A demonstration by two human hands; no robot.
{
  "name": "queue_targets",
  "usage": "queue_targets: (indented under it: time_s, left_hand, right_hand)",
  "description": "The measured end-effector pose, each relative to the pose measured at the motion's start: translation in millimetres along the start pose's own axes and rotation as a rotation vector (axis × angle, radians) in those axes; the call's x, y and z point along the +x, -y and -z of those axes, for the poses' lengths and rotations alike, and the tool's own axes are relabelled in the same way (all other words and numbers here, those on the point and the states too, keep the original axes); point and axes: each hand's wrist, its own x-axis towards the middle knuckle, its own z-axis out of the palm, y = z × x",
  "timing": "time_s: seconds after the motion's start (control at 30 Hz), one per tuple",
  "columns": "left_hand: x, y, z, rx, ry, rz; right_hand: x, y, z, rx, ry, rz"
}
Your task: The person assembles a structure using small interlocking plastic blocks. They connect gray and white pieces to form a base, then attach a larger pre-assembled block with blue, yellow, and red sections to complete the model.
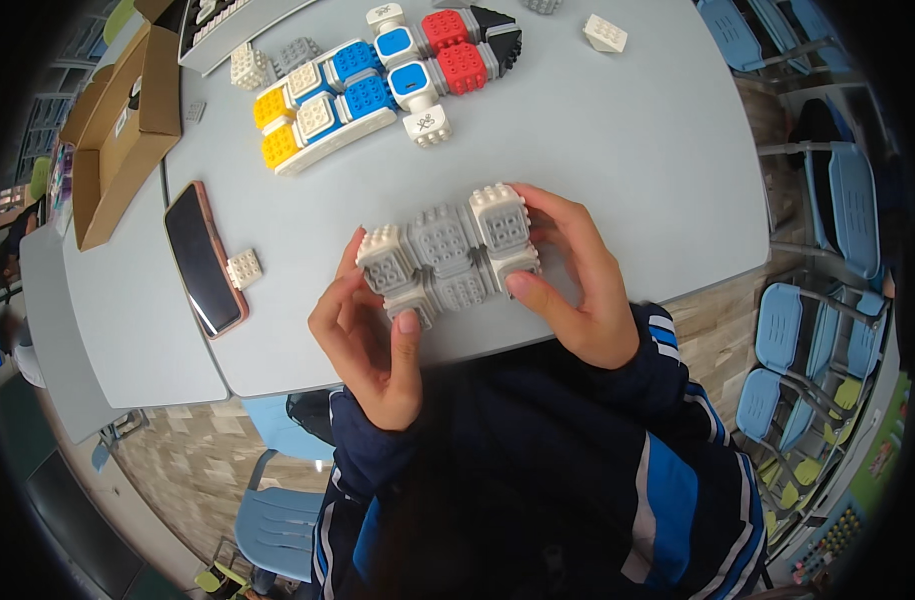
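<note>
Between my two hands is a block assembly (pixel 443 245) of grey and white studded cubes joined in two rows. My left hand (pixel 368 340) grips its left end, thumb on the near white cube and fingers behind. At the right end, my right hand (pixel 578 285) has its thumb on the near corner and its fingers round the far white cube. Beyond it on the table lies a larger block model (pixel 368 95) in yellow, white, blue, red and black. The underside of the held assembly is hidden.
A dark-screened phone (pixel 204 260) lies at left, with a small white block (pixel 245 268) against its edge. An open cardboard box (pixel 128 130) stands farther left. Another white block (pixel 605 34) sits at the far right of the table (pixel 658 150). Blue chairs (pixel 278 520) stand around.
</note>
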Motion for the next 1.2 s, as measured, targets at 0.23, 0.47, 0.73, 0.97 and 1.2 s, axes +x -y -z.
queue_targets:
  time_s: [0.23, 0.47, 0.73, 0.97, 1.2]
  left_hand:
    - [-1.9, 6.2, -4.3, -0.153, -0.039, -0.115]
    - [-1.8, 1.7, 4.0, -0.195, 0.038, 0.049]
    - [-2.3, -3.6, 16.1, -0.018, 0.156, 0.224]
    - [-2.6, -6.4, 17.6, 0.09, 0.205, -0.005]
    - [-6.1, -6.9, 15.6, 0.021, 0.106, 0.084]
  right_hand:
    - [-7.5, -10.0, -3.0, 0.188, 0.067, 0.028]
    - [-4.4, -14.1, -7.7, 0.06, 0.103, 0.154]
    - [-8.8, -25.1, -0.1, 0.074, 0.181, 0.153]
    - [-9.9, -15.4, 1.9, 0.111, 0.19, 0.062]
    - [-7.1, -4.1, -15.9, 0.058, 0.102, 0.082]
